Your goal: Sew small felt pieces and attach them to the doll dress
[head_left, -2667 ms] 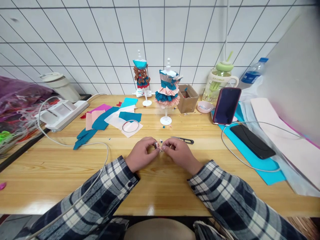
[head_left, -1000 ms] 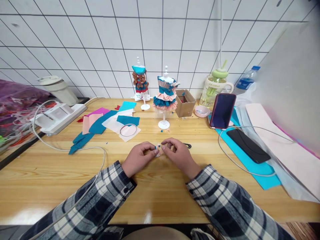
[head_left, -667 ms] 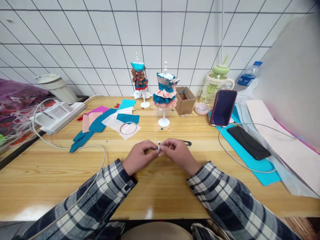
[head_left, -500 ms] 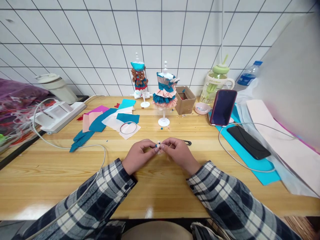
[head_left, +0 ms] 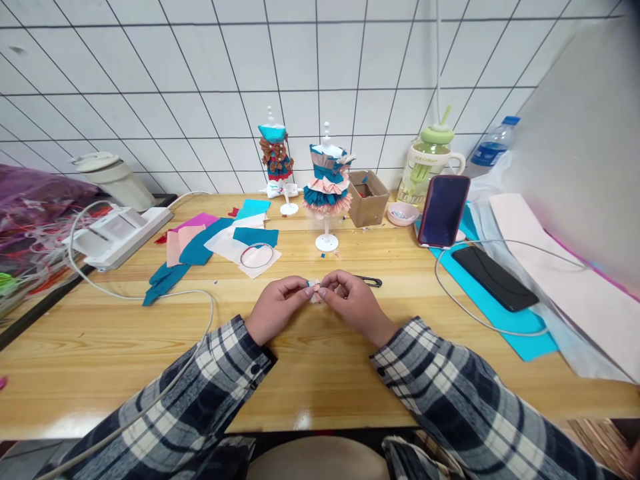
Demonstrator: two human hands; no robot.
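Observation:
Between my two hands is a small ruffled paper piece [head_left: 315, 291], pale pink with bits of white and blue. My left hand [head_left: 281, 305] pinches its left side between thumb and forefinger. On the other side, my right hand [head_left: 356, 303] grips it the same way, fingers curled. Black-handled scissors [head_left: 371, 281] lie partly behind my right hand. Beyond them stands a small dress form [head_left: 327, 193] in a layered teal and pink crepe paper dress, on a white base. A second dress form [head_left: 275, 160], in turquoise, brown and red, stands farther back.
Crepe paper pieces [head_left: 200, 243] and a wire ring [head_left: 257, 255] lie left. A cardboard box [head_left: 369, 200], pink dish [head_left: 403, 214], upright phone [head_left: 443, 211] and flat phone [head_left: 495, 279] sit right. A power strip [head_left: 120, 233] is at left; its cable crosses my left sleeve.
The small paper piece has turned a little between my fingertips, showing more pink. Both hands keep their pinch in nearly the same place. The camera view has shifted slightly.

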